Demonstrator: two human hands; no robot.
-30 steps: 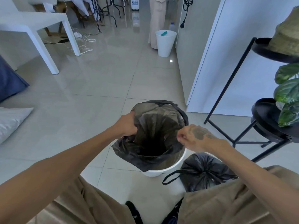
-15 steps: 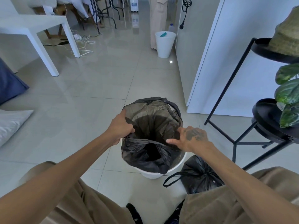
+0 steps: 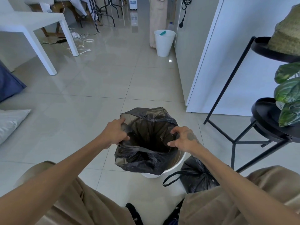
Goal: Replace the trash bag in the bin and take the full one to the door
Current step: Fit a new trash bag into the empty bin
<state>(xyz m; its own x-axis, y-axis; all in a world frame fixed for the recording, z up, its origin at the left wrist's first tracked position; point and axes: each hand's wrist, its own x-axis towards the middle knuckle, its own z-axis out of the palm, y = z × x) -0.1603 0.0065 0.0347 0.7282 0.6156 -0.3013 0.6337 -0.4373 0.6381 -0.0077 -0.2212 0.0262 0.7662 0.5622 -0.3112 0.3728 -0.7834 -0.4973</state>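
A fresh black trash bag (image 3: pixel 142 163) hangs open in the mouth of the white bin (image 3: pixel 177 164) on the tiled floor in front of me. My left hand (image 3: pixel 116 133) grips the bag's left edge. My right hand (image 3: pixel 184 138) pinches the bag's right edge over the bin's rim. The near side of the bag droops over the bin's front. The full black bag (image 3: pixel 197 175), tied with a loop handle, lies on the floor just right of the bin, beside my right knee.
A black metal plant stand (image 3: pixel 233 140) with leafy plants stands close on the right. A white cabinet (image 3: pixel 227 62) is beyond the bin. Farther back stand a second white bin (image 3: pixel 164 43), a white table (image 3: pixel 32 28) and loose cables (image 3: pixel 81 44).
Both hands have shifted along the bag's rim, the right one to the right edge over the bin. The bag's far edge now stands higher.
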